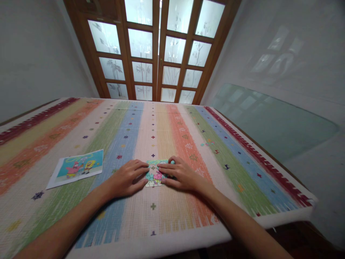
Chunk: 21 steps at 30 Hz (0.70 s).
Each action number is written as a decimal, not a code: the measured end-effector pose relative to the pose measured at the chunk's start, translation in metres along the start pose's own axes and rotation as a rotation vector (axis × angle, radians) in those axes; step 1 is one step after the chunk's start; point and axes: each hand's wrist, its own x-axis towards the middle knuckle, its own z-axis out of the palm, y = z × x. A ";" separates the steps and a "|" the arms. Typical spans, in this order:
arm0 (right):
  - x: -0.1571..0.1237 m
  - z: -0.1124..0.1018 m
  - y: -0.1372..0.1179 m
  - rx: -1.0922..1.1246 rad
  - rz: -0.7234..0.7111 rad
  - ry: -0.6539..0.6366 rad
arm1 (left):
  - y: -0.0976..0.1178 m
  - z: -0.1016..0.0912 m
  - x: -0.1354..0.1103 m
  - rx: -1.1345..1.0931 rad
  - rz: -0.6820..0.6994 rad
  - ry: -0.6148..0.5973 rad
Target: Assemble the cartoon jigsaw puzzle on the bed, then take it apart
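Note:
A small jigsaw puzzle (154,176) with a pastel cartoon print lies flat on the striped tablecloth (172,136), near the front middle. My left hand (128,178) rests flat at its left edge, fingers stretched out onto the pieces. Pressing on the puzzle's right side is my right hand (179,175), its fingers extended and partly covering the pieces. Neither hand lifts anything.
A cartoon reference picture (78,168) on white card lies to the left of my left hand. The table's front edge (161,242) is close to me, its right edge runs along a white wall. Wooden doors with frosted glass panes (156,50) stand behind the table.

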 end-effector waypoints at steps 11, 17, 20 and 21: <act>0.004 0.007 -0.007 -0.064 0.064 -0.043 | 0.002 -0.002 0.001 -0.012 -0.004 -0.001; 0.005 0.007 -0.009 -0.049 0.074 -0.064 | 0.001 -0.001 0.001 -0.015 -0.011 0.002; 0.005 0.007 -0.007 -0.054 0.073 -0.055 | 0.000 0.000 0.001 -0.012 -0.011 -0.008; 0.004 0.007 -0.007 -0.057 0.072 -0.052 | 0.000 0.000 0.000 -0.010 -0.013 -0.009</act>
